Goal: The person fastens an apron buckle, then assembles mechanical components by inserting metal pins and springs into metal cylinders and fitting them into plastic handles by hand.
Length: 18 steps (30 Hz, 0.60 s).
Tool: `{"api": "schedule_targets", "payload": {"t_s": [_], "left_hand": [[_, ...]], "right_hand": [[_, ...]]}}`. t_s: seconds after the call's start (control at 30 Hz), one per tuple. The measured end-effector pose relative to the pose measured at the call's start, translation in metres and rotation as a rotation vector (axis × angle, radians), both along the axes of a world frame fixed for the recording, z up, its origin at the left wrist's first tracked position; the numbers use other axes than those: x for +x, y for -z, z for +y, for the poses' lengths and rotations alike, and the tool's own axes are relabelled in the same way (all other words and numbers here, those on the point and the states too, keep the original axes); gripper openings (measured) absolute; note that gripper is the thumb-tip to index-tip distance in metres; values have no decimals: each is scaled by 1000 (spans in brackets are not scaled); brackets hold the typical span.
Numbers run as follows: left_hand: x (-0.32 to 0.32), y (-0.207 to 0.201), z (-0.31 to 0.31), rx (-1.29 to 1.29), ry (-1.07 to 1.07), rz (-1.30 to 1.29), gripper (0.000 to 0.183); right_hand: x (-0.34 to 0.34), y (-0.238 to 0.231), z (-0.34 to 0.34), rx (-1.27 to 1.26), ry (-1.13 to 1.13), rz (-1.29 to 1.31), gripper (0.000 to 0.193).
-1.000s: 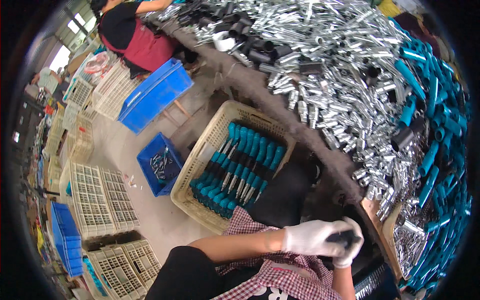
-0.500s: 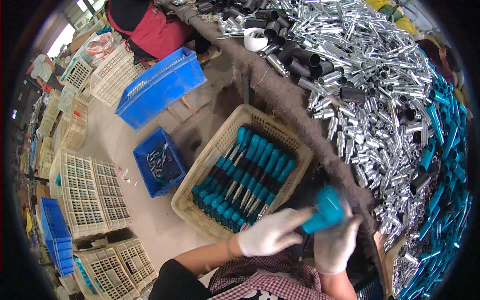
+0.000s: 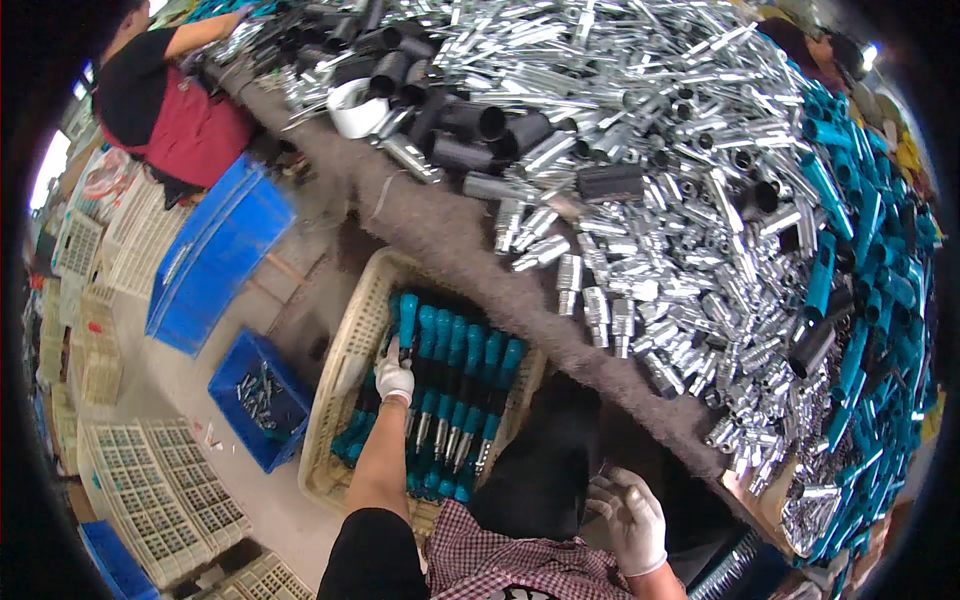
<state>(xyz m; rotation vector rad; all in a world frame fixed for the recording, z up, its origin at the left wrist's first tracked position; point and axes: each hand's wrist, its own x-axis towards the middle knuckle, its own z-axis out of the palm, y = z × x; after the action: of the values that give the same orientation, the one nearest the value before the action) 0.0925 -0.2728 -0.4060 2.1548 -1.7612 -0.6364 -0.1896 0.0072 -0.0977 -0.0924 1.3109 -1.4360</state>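
Observation:
My left hand (image 3: 395,380), in a white glove, reaches into a cream plastic crate (image 3: 322,425). Its fingers are closed around a tool with a teal rounded handle (image 3: 407,318) at the left end of a row. Beside it lie several similar teal-and-black tools (image 3: 456,385) with silver shafts. The palm hides the middle of the held tool. My right hand (image 3: 632,515), also gloved, hovers over dark cloth at the lower right, its fingers loosely bent and apart, with nothing visible in them.
A workbench edge (image 3: 440,225) borders a heap of silver metal parts (image 3: 690,230), black tubes and teal tubes (image 3: 865,300). Blue bins (image 3: 262,440) and stacked cream crates (image 3: 160,480) stand on the left floor. Another person in a red apron (image 3: 200,130) works at the upper left.
My left hand has left the blurred teal piece near my right hand and moved into the crate. My right hand is lower, without the teal piece. The view has shifted right.

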Motion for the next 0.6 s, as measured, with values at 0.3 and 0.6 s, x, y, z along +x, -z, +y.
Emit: {"api": "schedule_targets", "payload": {"t_s": [0.3,0.6], "left_hand": [[-24,-10,12,124,131,54,52],[-74,-245,60,-72,471,556,25]], "right_hand": [[-2,5,39,-84,98,-113,40],[-11,-31,83,-265,97,-172,40]]}}
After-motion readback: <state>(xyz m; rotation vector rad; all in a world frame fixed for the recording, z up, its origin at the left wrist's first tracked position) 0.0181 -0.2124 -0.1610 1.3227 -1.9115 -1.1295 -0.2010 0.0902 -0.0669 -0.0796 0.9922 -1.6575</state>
